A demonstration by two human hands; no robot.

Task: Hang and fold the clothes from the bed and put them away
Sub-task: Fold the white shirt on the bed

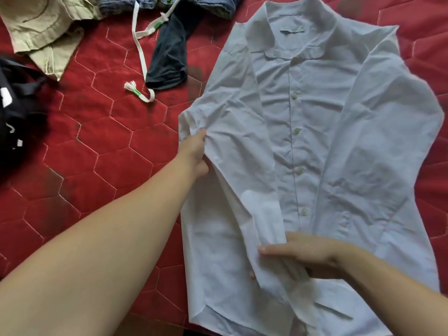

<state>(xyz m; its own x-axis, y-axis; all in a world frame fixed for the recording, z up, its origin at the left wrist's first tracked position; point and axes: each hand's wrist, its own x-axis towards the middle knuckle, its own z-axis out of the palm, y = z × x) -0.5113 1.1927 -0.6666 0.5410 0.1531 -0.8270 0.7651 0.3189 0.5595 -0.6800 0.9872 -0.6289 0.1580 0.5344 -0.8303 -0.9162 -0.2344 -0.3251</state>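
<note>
A white long-sleeved button shirt (pixel 305 122) lies front up on the red quilted bed (pixel 101 146), collar at the far end. Both sleeves are folded in over the body. My left hand (pixel 196 154) grips the shirt's left edge at the folded sleeve, with its fingers tucked under the cloth. My right hand (pixel 308 258) holds the cuff end of the left sleeve near the shirt's lower middle, thumb on top and fingers beneath the fabric.
A beige garment (pixel 41 27) lies at the far left, blue denim (pixel 206 3) at the top edge, a dark sock-like garment (pixel 169 57) and a white drawstring (pixel 140 57) beside it. A black bag (pixel 14 112) sits at the left edge.
</note>
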